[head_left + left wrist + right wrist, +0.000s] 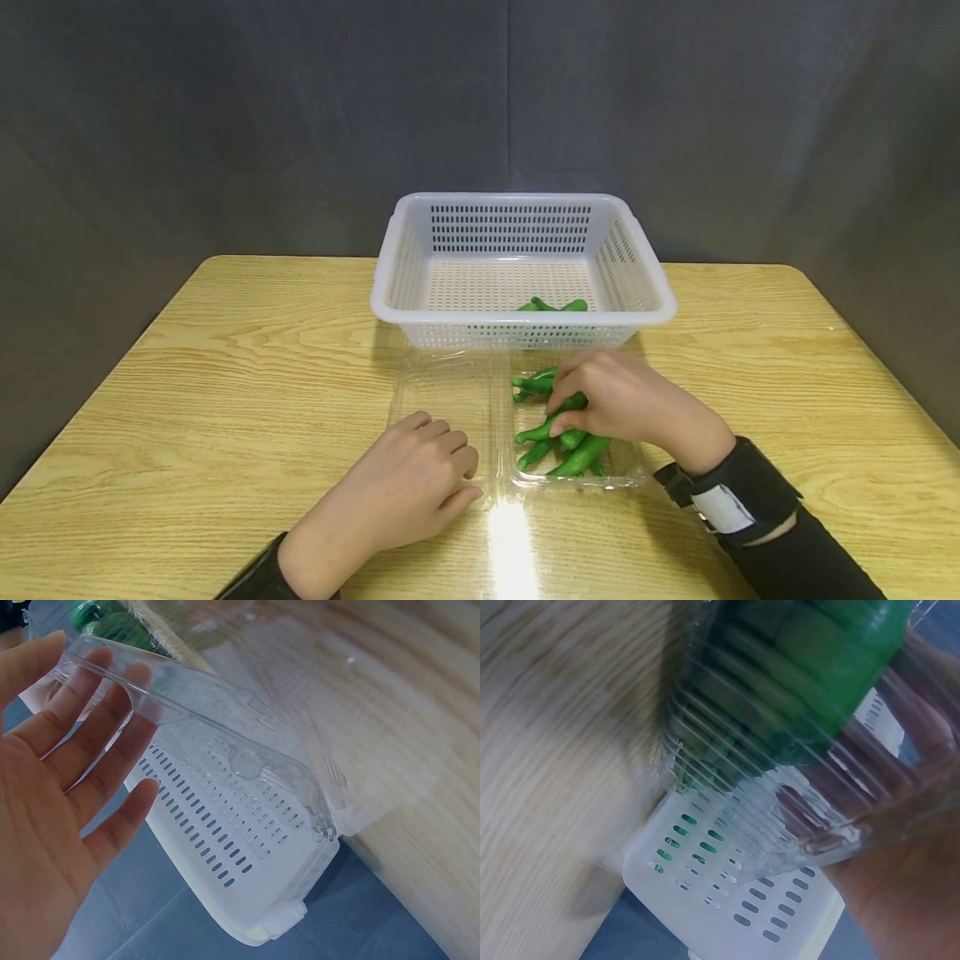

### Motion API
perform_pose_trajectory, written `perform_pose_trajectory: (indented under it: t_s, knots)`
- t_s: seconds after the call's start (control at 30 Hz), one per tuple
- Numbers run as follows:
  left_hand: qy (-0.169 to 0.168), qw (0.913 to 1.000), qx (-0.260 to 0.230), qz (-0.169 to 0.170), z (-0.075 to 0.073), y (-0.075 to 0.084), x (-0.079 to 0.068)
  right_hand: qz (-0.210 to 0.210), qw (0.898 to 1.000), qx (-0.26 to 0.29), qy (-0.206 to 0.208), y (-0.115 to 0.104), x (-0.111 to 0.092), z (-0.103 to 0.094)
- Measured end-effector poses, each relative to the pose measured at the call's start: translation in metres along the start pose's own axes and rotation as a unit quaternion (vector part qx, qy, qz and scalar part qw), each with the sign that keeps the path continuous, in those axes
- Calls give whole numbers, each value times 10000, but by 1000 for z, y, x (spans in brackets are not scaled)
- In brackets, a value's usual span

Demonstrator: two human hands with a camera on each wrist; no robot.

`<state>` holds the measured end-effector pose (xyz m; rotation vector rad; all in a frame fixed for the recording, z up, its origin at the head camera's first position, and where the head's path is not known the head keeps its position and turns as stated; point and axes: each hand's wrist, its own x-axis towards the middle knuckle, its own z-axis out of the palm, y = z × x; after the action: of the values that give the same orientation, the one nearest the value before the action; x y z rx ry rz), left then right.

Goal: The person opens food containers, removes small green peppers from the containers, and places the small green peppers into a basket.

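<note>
A clear plastic clamshell box point(633, 477) lies opened out on the table. Its right half holds several green chili peppers point(583, 457), and its lid point(442, 387) is folded out to the left. Over the right half, my right hand point(618, 396) pinches a green pepper between thumb and fingers. The ribbed box wall covers much of that hand in the right wrist view. Loosely bent, my left hand point(416, 479) stays at the near edge of the lid. In the left wrist view its fingers point(105, 769) are spread, with fingertips seen through the clear plastic.
Behind the box stands a white slotted basket point(386, 312), close to its far edge. A few green peppers point(573, 306) lie in the basket near its front wall. A dark grey partition point(300, 125) rises behind the wooden table point(187, 400).
</note>
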<state>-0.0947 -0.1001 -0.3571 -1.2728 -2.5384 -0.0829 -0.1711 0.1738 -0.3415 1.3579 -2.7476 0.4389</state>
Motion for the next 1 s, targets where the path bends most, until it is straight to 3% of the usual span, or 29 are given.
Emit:
perform_pose_trajectory:
  t_s: [1.0]
  knots:
    - [5,10000,-10,30,0,0,0,-128,9992,239,279,0,0,-9]
